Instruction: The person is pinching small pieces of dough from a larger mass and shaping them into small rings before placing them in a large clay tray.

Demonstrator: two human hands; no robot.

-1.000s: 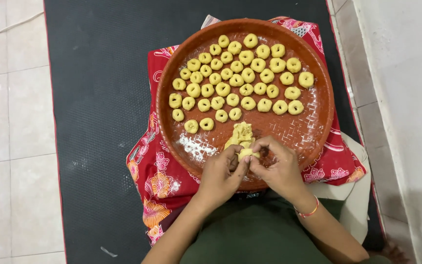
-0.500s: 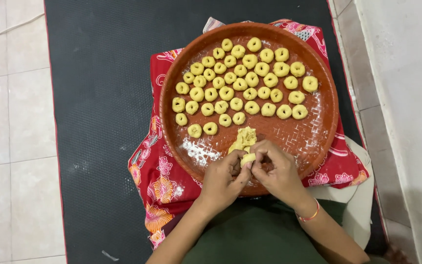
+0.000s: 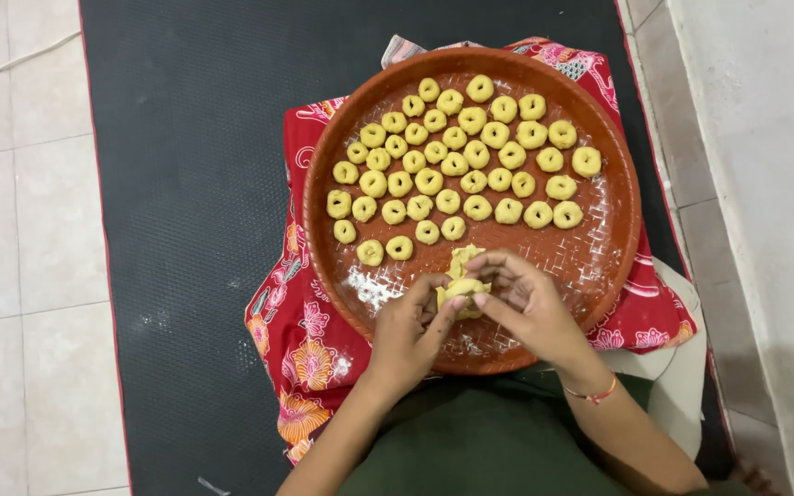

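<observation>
Dough lump [image 3: 462, 292], pale yellow, sits pinched between both hands just above the tray's 6 o'clock edge. Left hand [image 3: 411, 326] closes on it from approx 8 o'clock, fingertips curled onto the lump. Right hand [image 3: 524, 301] grips from approx 3 o'clock, fingers bent over the top; thin red bracelet [image 3: 593, 396] on that wrist. Another bit of the same dough [image 3: 464, 260] lies on the tray at 12 o'clock of the held lump, touching or nearly so, can't tell which.

Round brown tray [image 3: 599, 303] is dusted w/ white flour [image 3: 371, 287], thickest at approx 7 o'clock. Small yellow dough rings [image 3: 457, 165] lie in rows across its upper half, from 9 to 2 o'clock, close together. Tray rests on a red floral cloth [image 3: 305, 354], which lies on a black mat [image 3: 195, 184]. Pale floor tiles [image 3: 20, 230] at 9 o'clock of the mat.
</observation>
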